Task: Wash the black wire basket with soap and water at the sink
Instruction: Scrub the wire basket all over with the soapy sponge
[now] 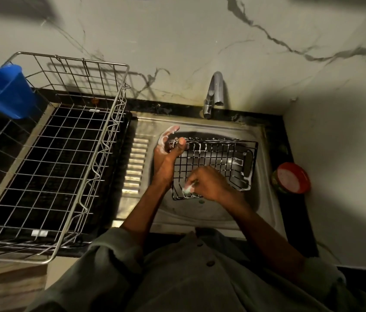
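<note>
The black basket [215,163] sits tilted in the sink [265,199], under the tap [215,91], with white soap foam on its wires. The left hand [168,149] grips the basket's far left corner with thumb and curled fingers (one soapy finger sticks out straight). The right hand [209,185] is nearer, at the basket's front edge, pinching a small foamy scrubber [187,189] against the wires.
</note>
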Motion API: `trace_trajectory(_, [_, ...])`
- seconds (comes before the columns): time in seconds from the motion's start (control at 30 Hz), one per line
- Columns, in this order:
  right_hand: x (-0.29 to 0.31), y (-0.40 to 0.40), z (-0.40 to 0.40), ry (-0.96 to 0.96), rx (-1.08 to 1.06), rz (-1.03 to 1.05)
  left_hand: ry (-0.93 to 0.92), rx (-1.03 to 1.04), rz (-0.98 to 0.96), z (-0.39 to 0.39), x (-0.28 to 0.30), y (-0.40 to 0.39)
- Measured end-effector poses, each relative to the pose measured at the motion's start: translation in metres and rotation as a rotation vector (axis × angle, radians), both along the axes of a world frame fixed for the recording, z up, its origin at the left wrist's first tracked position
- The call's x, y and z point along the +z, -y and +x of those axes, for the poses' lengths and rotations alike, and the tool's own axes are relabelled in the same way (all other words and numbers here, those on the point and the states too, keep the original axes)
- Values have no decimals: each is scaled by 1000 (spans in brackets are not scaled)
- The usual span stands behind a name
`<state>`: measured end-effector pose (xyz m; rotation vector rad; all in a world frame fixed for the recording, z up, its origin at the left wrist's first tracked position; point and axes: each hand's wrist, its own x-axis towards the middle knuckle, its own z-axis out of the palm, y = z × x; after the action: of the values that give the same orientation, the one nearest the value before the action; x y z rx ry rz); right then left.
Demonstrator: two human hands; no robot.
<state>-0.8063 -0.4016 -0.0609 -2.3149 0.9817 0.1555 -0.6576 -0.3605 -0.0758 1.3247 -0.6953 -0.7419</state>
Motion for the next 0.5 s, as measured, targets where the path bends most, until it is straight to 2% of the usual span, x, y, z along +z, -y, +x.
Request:
trace_trajectory(0.1, [14,11,-22,-34,48,153,-65,48,-23,-1,-1,-4])
trace_trajectory(0.23, [3,11,-2,84,-267,-163,-51,30,-28,-7,2,-4])
trace_trajectory(0.3, [-4,6,7,62,-192,-209,1,14,-37,-8,5,-3])
trace_trajectory(0.43, [1,14,-31,-36,-11,56,3,0,-73,-4,6,-4])
trace_trajectory(0.5, [3,19,-45,-46,-18,37,-4,-4,-68,-5,8,-5])
